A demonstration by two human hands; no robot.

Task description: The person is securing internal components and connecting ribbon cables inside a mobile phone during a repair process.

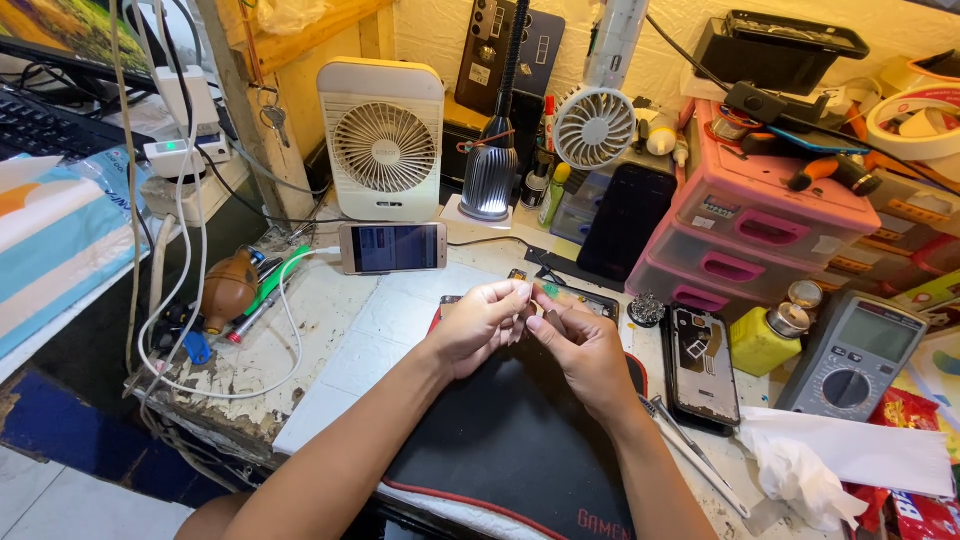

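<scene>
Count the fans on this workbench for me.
2. A white square fan stands at the back, left of the lamp. A smaller round fan sits right of the lamp, beside the pink drawers. The clutter could hide more.

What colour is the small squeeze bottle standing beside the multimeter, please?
The squeeze bottle is yellow with a metal cap, seen in the head view.

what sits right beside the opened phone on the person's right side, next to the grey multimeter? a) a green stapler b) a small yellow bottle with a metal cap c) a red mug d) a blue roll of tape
b: a small yellow bottle with a metal cap stands between the opened phone and the grey multimeter.
</scene>
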